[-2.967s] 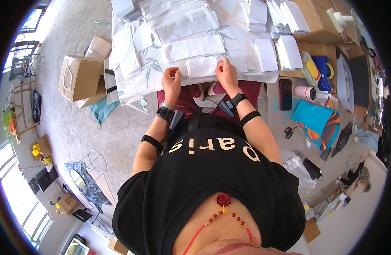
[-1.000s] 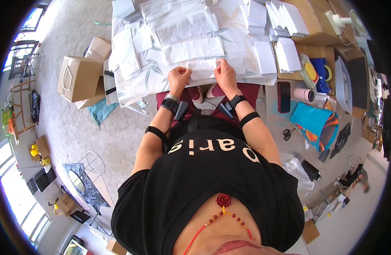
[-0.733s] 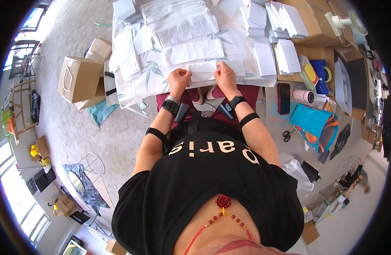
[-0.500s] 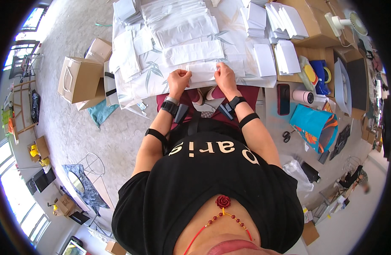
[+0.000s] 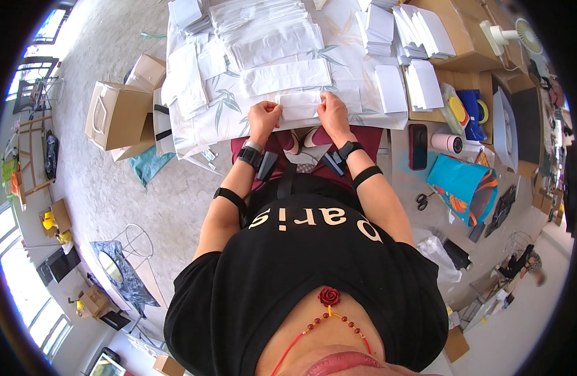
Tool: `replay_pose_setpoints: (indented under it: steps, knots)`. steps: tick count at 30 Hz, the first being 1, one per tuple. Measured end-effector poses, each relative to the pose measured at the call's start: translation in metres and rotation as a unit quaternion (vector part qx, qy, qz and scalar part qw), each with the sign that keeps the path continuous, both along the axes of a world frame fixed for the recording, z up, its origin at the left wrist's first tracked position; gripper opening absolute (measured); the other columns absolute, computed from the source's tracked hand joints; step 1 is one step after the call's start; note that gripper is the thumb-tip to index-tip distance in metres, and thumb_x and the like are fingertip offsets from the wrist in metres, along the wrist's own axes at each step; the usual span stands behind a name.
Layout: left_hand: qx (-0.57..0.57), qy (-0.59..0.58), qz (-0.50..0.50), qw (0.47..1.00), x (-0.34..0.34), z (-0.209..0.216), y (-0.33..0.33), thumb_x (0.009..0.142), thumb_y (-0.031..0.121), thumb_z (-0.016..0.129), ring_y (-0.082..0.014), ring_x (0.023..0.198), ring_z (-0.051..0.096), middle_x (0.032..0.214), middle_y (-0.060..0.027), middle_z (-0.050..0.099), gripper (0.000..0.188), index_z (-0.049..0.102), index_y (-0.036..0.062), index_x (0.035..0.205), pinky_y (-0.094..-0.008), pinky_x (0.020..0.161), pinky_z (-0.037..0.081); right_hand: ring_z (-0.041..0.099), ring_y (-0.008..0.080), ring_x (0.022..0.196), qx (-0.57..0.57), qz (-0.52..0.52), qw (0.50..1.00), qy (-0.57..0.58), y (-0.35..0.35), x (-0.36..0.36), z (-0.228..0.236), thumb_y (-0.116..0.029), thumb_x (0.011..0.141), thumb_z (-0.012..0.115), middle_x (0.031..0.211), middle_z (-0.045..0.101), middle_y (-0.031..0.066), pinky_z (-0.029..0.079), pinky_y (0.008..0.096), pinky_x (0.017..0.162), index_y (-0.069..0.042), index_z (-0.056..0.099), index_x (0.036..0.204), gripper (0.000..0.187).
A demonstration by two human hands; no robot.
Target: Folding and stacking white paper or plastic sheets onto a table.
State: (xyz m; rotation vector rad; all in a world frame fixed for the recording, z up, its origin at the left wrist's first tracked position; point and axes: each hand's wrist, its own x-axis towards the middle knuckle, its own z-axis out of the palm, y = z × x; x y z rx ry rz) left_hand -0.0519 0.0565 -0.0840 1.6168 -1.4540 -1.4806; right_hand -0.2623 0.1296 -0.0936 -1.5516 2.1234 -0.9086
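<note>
Close to the table's near edge lies a flat, thin white strip (image 5: 299, 108), either paper or film; I cannot tell which. My left hand (image 5: 264, 118) pinches its left end, fingers curled. At the other end my right hand (image 5: 333, 115) grips the strip between thumb and fingers. A further pale sheet (image 5: 351, 100) reaches out beyond the right hand. Just past the hands rests a separate white folded strip (image 5: 287, 76), with overlapping rows of similar white strips (image 5: 266, 31) farther back. The fingertips partly cover both ends of the held piece.
White card stacks (image 5: 424, 84) stand at the right of the leaf-patterned tablecloth (image 5: 222, 109), and more white strips (image 5: 187, 81) lie left. Right of me are a phone (image 5: 418, 146), a pink cup (image 5: 447, 142), a blue bag (image 5: 461, 185) and scissors (image 5: 423, 200). Cardboard boxes (image 5: 116, 116) stand left.
Almost nothing differs. Both hands keep their grip at the strip's two ends, with only a very slight shift.
</note>
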Motion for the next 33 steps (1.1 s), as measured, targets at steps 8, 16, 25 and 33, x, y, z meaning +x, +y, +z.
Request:
replay_pose_setpoints:
  steps: [8, 16, 25, 33]
  knots:
    - [0.001, -0.001, 0.009, 1.000, 0.003, -0.003, 0.001, 0.084, 0.014, 0.073, -0.0118, 0.049, 0.064, 0.065, -0.0065, 0.071, 0.019, 0.073, -0.0048, 0.084, -0.0275, 0.049, 0.053, 0.069, 0.0403, 0.093, 0.003, -0.004, 1.000, -0.004, 0.001, 0.006, 0.006, -0.002, 0.086, 0.065, 0.096, 0.070, 0.0218, 0.055, 0.0483, 0.084, 0.001, 0.060, 0.112, 0.027]
    - [-0.002, -0.013, 0.004, 1.000, -0.001, 0.006, -0.001, 0.083, 0.013, 0.073, -0.0117, 0.049, 0.064, 0.065, -0.0063, 0.070, 0.017, 0.072, -0.0039, 0.082, -0.0274, 0.049, 0.052, 0.070, 0.0362, 0.077, -0.041, -0.009, 0.999, 0.004, -0.001, 0.003, 0.003, 0.000, 0.084, 0.068, 0.081, 0.069, 0.0167, 0.056, 0.0449, 0.073, 0.000, 0.061, 0.111, 0.028]
    - [-0.031, -0.022, -0.006, 0.999, 0.001, 0.008, 0.002, 0.084, 0.013, 0.073, -0.0119, 0.047, 0.062, 0.064, -0.0062, 0.069, 0.017, 0.069, -0.0042, 0.085, -0.0278, 0.047, 0.051, 0.069, 0.0369, 0.081, -0.052, -0.020, 0.998, 0.033, -0.002, 0.006, -0.009, -0.001, 0.083, 0.069, 0.083, 0.068, 0.0168, 0.055, 0.0458, 0.076, 0.000, 0.061, 0.108, 0.027]
    - [-0.306, -0.111, -0.046, 0.945, 0.008, 0.018, 0.011, 0.085, 0.007, 0.075, -0.0278, 0.086, 0.061, 0.095, -0.0120, 0.062, 0.025, 0.065, 0.0038, 0.108, -0.0401, 0.080, 0.051, 0.069, 0.0376, 0.081, -0.063, -0.019, 0.998, 0.023, -0.002, 0.005, -0.008, 0.000, 0.082, 0.069, 0.083, 0.068, 0.0169, 0.054, 0.0464, 0.075, 0.000, 0.061, 0.109, 0.028]
